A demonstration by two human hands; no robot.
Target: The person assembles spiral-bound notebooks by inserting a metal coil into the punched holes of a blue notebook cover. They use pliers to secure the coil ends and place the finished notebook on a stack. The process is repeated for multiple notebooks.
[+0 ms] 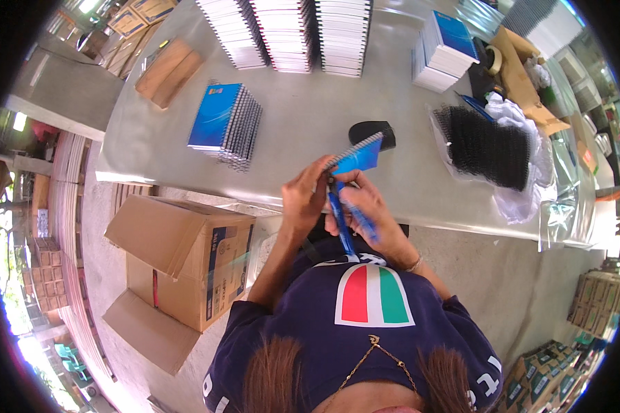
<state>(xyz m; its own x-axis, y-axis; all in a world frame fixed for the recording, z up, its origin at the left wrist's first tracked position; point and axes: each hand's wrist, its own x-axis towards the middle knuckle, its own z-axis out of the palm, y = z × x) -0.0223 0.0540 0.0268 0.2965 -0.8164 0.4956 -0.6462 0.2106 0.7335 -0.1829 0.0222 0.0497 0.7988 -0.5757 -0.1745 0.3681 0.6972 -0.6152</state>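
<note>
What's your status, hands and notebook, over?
Left hand and right hand both gripping blue spiral notebook above table. Nothing between hands and notebook.

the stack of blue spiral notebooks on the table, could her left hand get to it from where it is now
Probably yes, but not freely. The stack of blue spiral notebooks lies on the table up and left of the left hand, with bare tabletop between. That hand, though, grips the blue notebook together with the right hand.

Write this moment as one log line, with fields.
left hand: holds blue notebook | right hand: holds blue pens | nearby: notebook stack, black binding coils | surface: table
</note>
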